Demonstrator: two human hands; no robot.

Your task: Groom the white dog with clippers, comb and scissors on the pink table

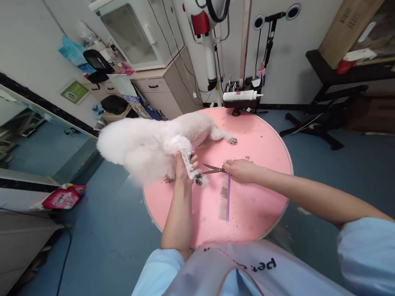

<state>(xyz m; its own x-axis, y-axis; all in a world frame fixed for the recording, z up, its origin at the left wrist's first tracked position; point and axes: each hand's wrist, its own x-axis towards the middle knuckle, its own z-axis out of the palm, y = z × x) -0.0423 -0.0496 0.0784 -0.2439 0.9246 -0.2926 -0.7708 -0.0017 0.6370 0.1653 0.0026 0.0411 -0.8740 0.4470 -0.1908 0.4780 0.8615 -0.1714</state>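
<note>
A small white fluffy dog (143, 147) stands on a round pink grooming table (256, 198). My left hand (182, 166) is wrapped round one of the dog's hind legs and holds it up, paw (199, 179) toward me. My right hand (240, 169) is closed on a pair of scissors (213, 168), whose open blades point left at the raised paw. A purple comb (225, 197) lies flat on the table just below my right hand.
A white bottle (241, 95) lies on a black holder at the table's far edge, beside a metal pole and a stand dryer (206, 24). Cabinets with clutter stand at back left, a black bench at right. A pink bag (64, 196) lies on the left floor.
</note>
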